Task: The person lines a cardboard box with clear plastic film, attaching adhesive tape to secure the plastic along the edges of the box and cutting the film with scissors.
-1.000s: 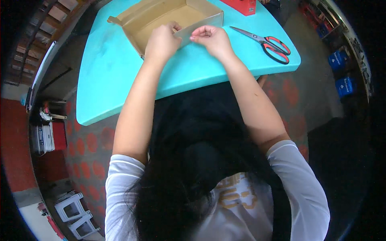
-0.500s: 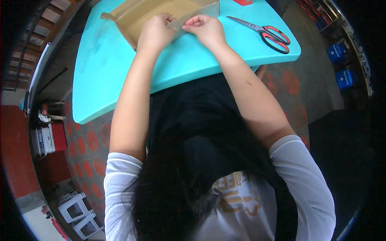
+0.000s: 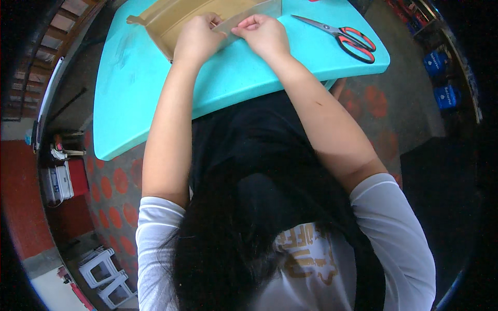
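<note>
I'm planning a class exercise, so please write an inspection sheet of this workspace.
Surface: turquoise tabletop, dark smudges at left.
Job's things: open cardboard box, cut off by upper picture edge.
Clutter: scissors with red-and-black handles, right of the box; red sliver at upper edge.
Left hand: at the box's near wall, fingers bent, grip unclear.
Right hand: fingertips together at that wall; anything held is unclear.
Cables: nothing seen on the tabletop.
Surroundings: white stools lower left, blue containers right, red-spotted floor.

Uneven lt, dk warped edges
</note>
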A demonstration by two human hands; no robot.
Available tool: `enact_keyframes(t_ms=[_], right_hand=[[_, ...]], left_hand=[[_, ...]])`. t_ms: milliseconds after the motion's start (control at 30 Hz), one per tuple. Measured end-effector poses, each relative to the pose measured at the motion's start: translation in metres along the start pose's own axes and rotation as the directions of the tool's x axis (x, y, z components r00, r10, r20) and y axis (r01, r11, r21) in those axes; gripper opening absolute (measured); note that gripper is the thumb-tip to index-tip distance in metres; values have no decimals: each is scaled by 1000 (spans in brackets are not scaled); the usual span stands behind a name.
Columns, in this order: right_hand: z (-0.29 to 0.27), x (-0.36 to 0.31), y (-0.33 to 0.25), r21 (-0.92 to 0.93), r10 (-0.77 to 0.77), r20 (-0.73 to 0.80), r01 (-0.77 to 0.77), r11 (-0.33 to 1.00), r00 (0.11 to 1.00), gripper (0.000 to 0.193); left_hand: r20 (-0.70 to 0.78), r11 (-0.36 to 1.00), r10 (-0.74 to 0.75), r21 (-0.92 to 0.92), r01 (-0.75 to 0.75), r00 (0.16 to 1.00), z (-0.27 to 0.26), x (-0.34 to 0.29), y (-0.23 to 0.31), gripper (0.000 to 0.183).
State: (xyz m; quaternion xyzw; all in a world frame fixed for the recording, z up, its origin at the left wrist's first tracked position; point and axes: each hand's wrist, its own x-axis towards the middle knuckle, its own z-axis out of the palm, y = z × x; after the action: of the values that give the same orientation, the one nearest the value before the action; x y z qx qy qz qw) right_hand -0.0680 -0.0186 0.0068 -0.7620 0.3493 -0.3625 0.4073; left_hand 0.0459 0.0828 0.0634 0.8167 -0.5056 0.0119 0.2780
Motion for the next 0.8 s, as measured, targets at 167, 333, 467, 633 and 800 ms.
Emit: enact_keyframes(t_ms=[167,333,467,633,800], right_hand=[[3,1,4,-155,-65,-139,43,987,988,51],[-2,10,11,-266,-118,-167,70,961,979,56],[-9,18,21,-148,-76,-119,58,987,990,51],[-12,15,9,9,85,-33,-85,996,996,28],[-7,21,23,-2,18,-123,-19,1000,992,28]], left_hand=[[22,1000,10,-11,-10,1000,-1,3,-2,28],[9,999,30,-12,-30,1000,-1,1,-2,28],[30,999,26,-24,-25,999,0,1,3,29],[56,1000,20,7,-21,998,-1,0,-4,35],[63,998,65,12,-66,996,0,4,-3,34]])
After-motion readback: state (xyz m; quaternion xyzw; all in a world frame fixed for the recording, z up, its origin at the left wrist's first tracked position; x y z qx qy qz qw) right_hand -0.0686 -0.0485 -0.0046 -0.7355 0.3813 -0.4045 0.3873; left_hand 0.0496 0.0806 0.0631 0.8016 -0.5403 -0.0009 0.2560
